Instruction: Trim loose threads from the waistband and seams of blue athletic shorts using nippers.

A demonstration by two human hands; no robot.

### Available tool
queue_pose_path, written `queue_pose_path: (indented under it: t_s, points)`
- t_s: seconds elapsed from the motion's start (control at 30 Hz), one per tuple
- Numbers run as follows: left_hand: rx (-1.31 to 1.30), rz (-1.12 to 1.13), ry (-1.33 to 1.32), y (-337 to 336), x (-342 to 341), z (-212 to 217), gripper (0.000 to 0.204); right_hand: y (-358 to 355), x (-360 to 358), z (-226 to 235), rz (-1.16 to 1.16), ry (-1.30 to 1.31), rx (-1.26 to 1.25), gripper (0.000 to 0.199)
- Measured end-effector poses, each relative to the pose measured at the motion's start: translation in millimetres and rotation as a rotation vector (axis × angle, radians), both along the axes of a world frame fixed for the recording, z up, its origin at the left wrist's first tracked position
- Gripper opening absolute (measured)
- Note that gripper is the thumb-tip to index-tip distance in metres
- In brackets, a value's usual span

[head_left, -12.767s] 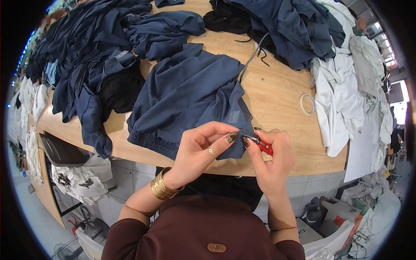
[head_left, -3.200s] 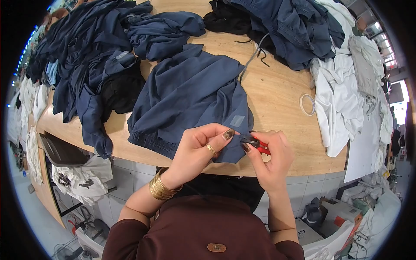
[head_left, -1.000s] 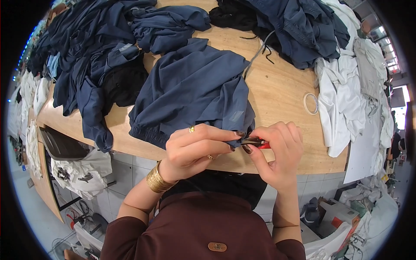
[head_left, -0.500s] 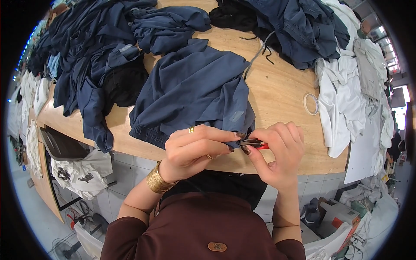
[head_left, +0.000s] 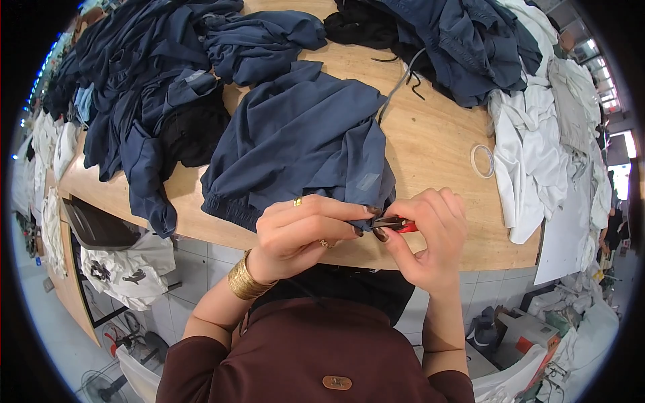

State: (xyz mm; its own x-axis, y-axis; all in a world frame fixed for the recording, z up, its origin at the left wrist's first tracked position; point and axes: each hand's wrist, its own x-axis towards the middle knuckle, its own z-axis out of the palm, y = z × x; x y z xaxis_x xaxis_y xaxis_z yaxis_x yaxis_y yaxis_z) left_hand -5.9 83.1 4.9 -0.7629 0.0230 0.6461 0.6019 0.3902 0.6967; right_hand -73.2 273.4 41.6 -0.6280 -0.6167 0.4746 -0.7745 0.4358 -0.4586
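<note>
A navy garment (head_left: 295,141) with a gathered elastic edge lies before me on the table, its lower right corner drawn up to my fingers. My left hand (head_left: 302,232) pinches that corner between thumb and fingertips. In my right hand (head_left: 433,228) is a small pair of thread snips (head_left: 408,228) with dark blades and a red handle. The blades point left and meet the fabric edge right beside my left fingertips. Exactly what lies between the blades is too small to make out.
Piled navy garments (head_left: 134,74) cover the table's left, and more navy clothing (head_left: 463,47) lies at the back right. White cloth (head_left: 527,154) hangs over the right edge near a tape roll (head_left: 482,161). A grey cord (head_left: 400,87) crosses the wooden tabletop (head_left: 437,148).
My right hand and the snips have shifted very slightly, with the blades tilted a little differently at the fabric edge. My left hand keeps the same pinch, and the garment lies as before.
</note>
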Motion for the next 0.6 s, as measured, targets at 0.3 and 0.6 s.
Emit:
queue_pose_path:
  t_s: [0.3,0.6]
  points:
    - [-0.009,-0.013,0.004,-0.4,-0.5,-0.8,0.025,-0.3,-1.3,-5.9,0.088,-0.359,-0.209,0.02]
    - [0.023,-0.004,-0.015,3.1,-2.1,1.9,0.018,-7.7,6.9,-3.6,0.03,-0.37,-0.335,0.028]
